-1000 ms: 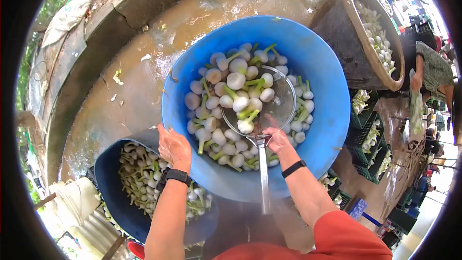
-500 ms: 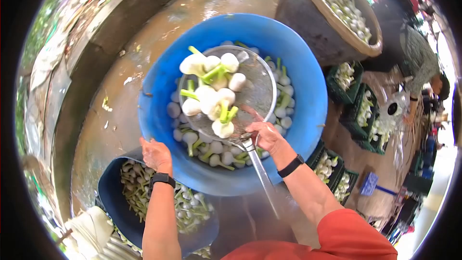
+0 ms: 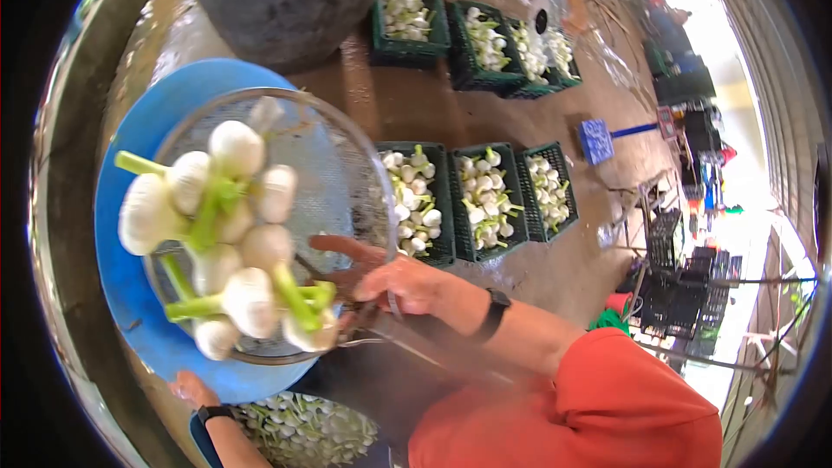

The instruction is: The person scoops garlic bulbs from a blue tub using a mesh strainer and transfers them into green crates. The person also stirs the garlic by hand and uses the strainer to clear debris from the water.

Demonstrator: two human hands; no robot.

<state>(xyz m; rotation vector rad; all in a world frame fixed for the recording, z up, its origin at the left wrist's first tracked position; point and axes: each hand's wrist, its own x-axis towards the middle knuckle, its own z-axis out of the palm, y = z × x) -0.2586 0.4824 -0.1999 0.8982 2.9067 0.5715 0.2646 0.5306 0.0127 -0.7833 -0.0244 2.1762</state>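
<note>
My right hand (image 3: 403, 284) is closed around the rim and handle base of a round mesh strainer (image 3: 334, 182), its thumb and fingers reaching over the edge. Several white garlic bulbs (image 3: 236, 149) with short green stems lie in the strainer, mostly on its left side. The long metal handle, blurred, runs back toward my body. Beneath the strainer is a large blue tub (image 3: 130, 121), its contents hidden now. At the tub's lower rim, my left hand (image 3: 192, 388) is curled at the edge, partly out of sight.
Green crates (image 3: 455, 208) of garlic stand in two groups on the wet floor to the right. A large dark tub (image 3: 286, 17) is at the top. Below the blue tub, another container holds many garlic bulbs (image 3: 303, 429). A blue-headed brush (image 3: 596, 140) lies farther right.
The view has swung right, bringing more crates into sight. The strainer with the garlic has come closer to the camera and now covers the tub's contents. My left hand stays at the tub's rim.
</note>
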